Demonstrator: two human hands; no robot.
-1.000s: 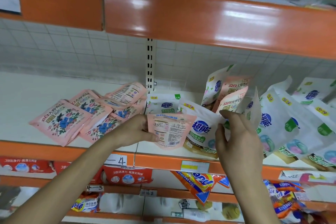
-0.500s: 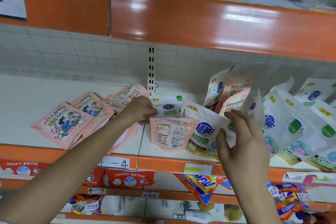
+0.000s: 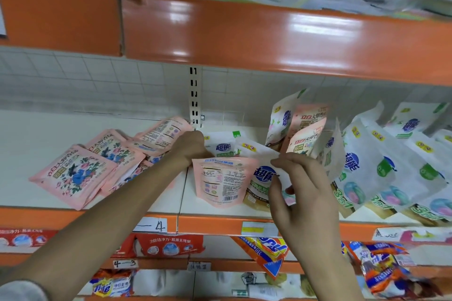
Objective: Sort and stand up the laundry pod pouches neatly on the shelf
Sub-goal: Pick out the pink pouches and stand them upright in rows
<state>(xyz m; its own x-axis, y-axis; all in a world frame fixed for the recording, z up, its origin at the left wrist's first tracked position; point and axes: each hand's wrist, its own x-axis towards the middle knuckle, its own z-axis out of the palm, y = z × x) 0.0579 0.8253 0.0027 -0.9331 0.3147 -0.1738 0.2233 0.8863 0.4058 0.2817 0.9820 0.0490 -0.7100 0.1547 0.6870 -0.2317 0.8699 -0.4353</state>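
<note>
Left end of the white shelf board with orange front lip [image 3: 210, 223]: flat pink floral film pouches [image 3: 73, 173] are lying heaped. My left hand [image 3: 189, 148] is reaching toward the back edge; its fingers are hidden, so I cannot tell what they hold. Handwritten tag "4" [image 3: 151, 225] is showing on the lip. Middle, front edge: pink barcode-side pouch [image 3: 221, 182] is standing. My right hand [image 3: 303, 193] is pinching the top edge of a white 超能 pouch [image 3: 263, 176]. It is likely light, floppy and slick, so the top seal is probably the best hold. Right: white "3合1" pouches [image 3: 367, 166] are leaning.

left hand [image 3: 189, 149] fingers hidden, rightmost white pouches [image 3: 440, 203] cut off by edge
</note>
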